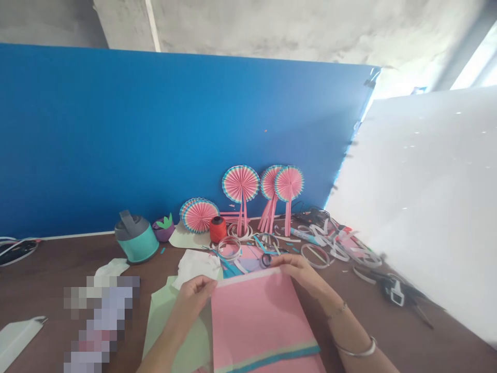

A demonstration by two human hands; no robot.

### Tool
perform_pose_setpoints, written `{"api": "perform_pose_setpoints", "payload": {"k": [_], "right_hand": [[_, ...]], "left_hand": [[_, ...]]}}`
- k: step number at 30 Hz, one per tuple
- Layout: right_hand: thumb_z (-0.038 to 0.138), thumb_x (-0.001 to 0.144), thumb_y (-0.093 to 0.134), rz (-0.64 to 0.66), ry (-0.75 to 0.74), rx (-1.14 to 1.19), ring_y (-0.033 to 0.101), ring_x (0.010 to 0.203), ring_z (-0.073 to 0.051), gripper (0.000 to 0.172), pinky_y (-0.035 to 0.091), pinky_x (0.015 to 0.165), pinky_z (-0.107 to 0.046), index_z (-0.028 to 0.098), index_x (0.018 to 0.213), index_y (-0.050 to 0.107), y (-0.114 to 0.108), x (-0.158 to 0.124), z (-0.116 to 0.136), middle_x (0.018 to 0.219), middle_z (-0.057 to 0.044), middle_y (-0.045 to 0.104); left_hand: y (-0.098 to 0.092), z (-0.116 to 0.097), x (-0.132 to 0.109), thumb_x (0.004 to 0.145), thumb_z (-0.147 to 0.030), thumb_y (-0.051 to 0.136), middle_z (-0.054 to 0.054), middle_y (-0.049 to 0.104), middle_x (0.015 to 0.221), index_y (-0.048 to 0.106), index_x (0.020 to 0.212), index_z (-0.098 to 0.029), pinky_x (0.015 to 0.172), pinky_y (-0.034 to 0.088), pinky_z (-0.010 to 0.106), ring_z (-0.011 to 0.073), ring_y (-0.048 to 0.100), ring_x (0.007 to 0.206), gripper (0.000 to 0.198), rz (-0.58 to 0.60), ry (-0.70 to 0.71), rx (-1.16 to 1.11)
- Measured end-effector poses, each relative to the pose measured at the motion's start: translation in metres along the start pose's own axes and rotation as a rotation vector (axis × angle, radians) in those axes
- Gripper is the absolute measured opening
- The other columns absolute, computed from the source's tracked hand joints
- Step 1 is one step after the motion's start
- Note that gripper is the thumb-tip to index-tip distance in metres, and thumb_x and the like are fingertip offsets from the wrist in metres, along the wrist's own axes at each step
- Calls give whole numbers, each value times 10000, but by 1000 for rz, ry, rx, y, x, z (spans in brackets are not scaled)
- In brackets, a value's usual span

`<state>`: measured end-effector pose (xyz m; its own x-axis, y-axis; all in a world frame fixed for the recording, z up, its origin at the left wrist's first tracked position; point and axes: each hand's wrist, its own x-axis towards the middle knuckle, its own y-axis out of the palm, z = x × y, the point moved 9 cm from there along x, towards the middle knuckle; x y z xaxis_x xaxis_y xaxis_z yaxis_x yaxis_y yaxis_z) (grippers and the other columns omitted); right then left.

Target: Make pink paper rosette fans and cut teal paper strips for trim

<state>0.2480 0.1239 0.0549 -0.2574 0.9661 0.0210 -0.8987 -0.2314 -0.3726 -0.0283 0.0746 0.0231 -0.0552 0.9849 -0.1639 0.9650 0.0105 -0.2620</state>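
Observation:
A pink paper sheet (260,316) with a white strip along its far edge and yellow and blue stripes near its close edge lies in front of me. My left hand (196,292) pinches the sheet's far left corner between thumb and fingers. At the far right corner, my right hand (297,272) has its fingers on the edge, its thumb hidden. Part of another pink sheet shows beneath. Green paper (166,316) lies under my left forearm, and a crumpled white paper (199,267) is just beyond my left hand.
Pink pleated paper fans (240,184) lean on the blue partition (155,129). A teal container (137,243), purple pot (163,230) and red thread spool (218,229) stand left of centre. Tape rolls, paper scraps and strips (337,241) lie at the back; a black tool (394,290) lies right.

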Motion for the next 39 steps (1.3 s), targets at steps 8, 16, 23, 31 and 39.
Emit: {"api": "perform_pose_setpoints", "payload": {"k": [8, 16, 23, 31, 39], "right_hand": [[301, 795, 689, 79, -494, -479, 579, 1102, -239, 271, 362, 1005, -394, 233, 1058, 694, 70, -28, 74, 1074, -68, 715], [238, 815, 645, 135, -313, -451, 609, 717, -148, 172, 395, 892, -329, 200, 653, 689, 55, -15, 50, 704, -15, 703], [378, 758, 604, 126, 19, -220, 513, 644, -149, 264, 395, 635, -262, 149, 638, 658, 0, -5, 1, 640, -10, 613], [457, 797, 572, -44, -23, -106, 532, 630, -157, 340, 412, 599, -265, 154, 667, 653, -21, -1, -4, 656, -16, 605], [180, 886, 499, -322, -681, -391, 600, 778, -195, 157, 462, 744, -341, 209, 815, 636, 37, -34, 81, 797, -58, 672]], "left_hand": [[31, -37, -26, 887, -411, 468, 26, 687, 797, 674, 795, -215, 720, 425, 251, 182, 595, 768, 298, 140, 367, 233], [15, -27, -16, 864, -463, 470, -3, 608, 657, 644, 734, -206, 599, 386, 241, 162, 518, 627, 335, 6, 299, 254], [-11, -4, 0, 750, -555, 549, -84, 382, 446, 540, 643, -200, 485, 253, 215, 94, 340, 420, 371, -86, 48, 1], [-8, 10, -3, 702, -623, 591, -117, 290, 297, 489, 621, -210, 410, 126, 193, 62, 189, 317, 433, -81, -119, -124], [21, 2, -12, 640, -585, 720, 42, 681, 592, 564, 619, -179, 616, 518, 250, 159, 656, 602, 436, 34, -146, -364]]}}
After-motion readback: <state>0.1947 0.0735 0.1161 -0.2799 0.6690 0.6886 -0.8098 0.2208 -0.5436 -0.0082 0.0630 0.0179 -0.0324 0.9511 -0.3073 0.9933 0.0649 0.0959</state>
